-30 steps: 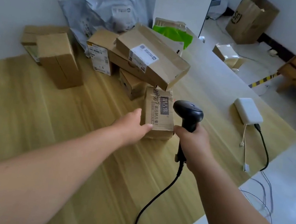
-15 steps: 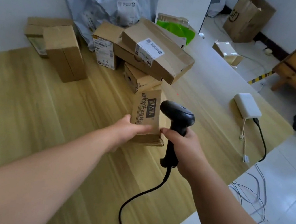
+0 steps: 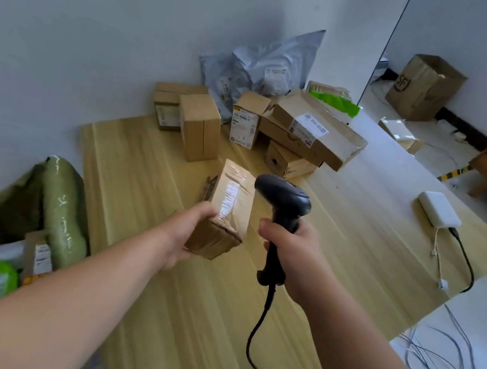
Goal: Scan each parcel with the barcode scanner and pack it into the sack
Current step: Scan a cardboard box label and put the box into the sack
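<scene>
Grips a small taped parcel [image 3: 227, 210] in the left hand [image 3: 183, 238], thumb on top and fingers curled beneath its near end, raised above the wooden table [image 3: 370, 235] and tilted, label side up. Clenches the right hand [image 3: 291, 254] round the handle of the black barcode scanner [image 3: 283, 203], its head just right of the parcel and apart from it. Beyond both sets of fingers, by the wall: a pile of cartons [image 3: 306, 133] and grey mailers [image 3: 269, 68]. Left of the left fingers and lower: an open green sack [image 3: 10, 212] with packets inside, cut off by the frame edge. Well right of the right fingers: a white power bank [image 3: 439, 209], cabled. Label print too blurred to read; left fingertips hidden under the parcel.
</scene>
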Demonstrator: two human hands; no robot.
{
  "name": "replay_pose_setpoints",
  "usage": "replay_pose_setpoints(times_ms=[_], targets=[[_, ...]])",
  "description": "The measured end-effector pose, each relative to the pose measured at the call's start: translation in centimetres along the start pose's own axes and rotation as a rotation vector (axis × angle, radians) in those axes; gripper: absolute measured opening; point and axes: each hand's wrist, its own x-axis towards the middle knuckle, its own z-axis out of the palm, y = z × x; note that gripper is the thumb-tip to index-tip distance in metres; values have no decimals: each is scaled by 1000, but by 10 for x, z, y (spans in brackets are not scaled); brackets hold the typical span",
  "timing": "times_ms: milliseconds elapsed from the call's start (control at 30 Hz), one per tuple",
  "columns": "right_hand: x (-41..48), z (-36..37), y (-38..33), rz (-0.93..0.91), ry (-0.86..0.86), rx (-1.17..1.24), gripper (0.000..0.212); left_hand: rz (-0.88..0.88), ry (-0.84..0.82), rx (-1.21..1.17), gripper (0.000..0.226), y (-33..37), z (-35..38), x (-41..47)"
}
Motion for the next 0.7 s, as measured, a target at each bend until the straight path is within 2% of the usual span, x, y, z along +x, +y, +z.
replay_pose_setpoints(times_ms=[67,167,300,400,533,600,700], targets=[[-5,13,-5,-12,8,-11,10,6,16,-92,24,8,-15,-14],[-14,33,-14,-17,-34,9,9,8,-16,-197,28,15,-32,-30],[-19,56,-25,-53,-84,74,12,-26,-82,-211,31,19,-41,-46],[-21,62,-32,-70,-114,56,12,20,-25,-160,40,25,-47,-53],[-21,64,-37,-73,-157,32,13,44,-31,-12,75,30,-50,-61],[-20,64,-39,-75,-172,31,16,30,-28,32,85,30,-47,-64],[-17,60,-41,-89,-190,12,17,14,-16,68,70,32,-42,-66]])
